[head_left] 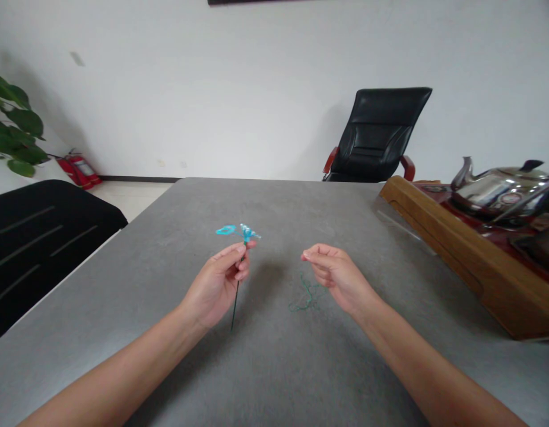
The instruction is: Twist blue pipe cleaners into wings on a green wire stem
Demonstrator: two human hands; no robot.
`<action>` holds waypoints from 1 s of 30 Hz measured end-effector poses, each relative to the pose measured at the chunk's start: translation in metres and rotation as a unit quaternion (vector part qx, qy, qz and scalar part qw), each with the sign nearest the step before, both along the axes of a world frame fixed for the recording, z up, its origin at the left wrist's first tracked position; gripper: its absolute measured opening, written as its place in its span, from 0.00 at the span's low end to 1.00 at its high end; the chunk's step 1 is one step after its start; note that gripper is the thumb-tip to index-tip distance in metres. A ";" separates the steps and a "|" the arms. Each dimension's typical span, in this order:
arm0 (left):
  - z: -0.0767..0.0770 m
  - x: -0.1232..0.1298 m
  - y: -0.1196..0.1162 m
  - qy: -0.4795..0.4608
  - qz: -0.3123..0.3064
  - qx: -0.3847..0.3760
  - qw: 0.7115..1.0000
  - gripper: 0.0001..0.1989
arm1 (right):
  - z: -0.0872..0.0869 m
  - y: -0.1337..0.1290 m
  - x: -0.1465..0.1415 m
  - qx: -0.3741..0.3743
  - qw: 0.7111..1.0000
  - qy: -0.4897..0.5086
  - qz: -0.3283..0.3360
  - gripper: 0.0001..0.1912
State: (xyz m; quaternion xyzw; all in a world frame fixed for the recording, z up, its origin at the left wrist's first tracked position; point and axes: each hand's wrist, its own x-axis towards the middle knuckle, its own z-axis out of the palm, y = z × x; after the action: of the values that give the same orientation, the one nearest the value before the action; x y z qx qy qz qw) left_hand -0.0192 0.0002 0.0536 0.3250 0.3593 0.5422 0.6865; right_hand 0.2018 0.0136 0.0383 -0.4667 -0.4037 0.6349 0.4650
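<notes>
My left hand (218,281) pinches the thin dark green stem (235,305) of a small blue flower (247,232), just below its head. A light blue loop-shaped piece (225,229) sticks out to the left of the flower. The stem's lower end points down over the grey table (256,367). To the right, my right hand (334,273) is closed in a pinch, apart from the flower; whatever its fingertips hold is too small to make out. Tangled green thread (307,293) lies below and left of my right hand.
A wooden tea tray (452,255) with a shiny metal kettle (501,190) stands at the table's right side. Behind the table is a black chair (378,133); another black chair (43,237) is at the left. A plant (16,121) and fire extinguishers (81,169) are further left.
</notes>
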 end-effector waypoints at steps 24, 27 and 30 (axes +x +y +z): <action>0.005 0.004 -0.006 0.091 -0.019 -0.022 0.995 0.08 | 0.003 -0.021 -0.027 0.404 0.802 -0.435 -0.073 0.25; 0.004 0.008 -0.012 0.099 -0.045 -0.031 0.994 0.08 | 0.004 -0.027 -0.048 0.301 0.926 -0.228 -0.002 0.22; 0.005 0.012 -0.016 0.108 -0.058 -0.018 0.992 0.08 | 0.001 -0.029 -0.058 0.144 0.987 -0.021 0.073 0.17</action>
State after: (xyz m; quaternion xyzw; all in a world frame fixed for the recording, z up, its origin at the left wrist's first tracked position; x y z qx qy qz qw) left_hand -0.0075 -0.0154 0.0589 0.3892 0.4217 0.4565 0.6799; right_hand 0.1436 -0.0150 0.0393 -0.3773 -0.5336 0.5924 0.4712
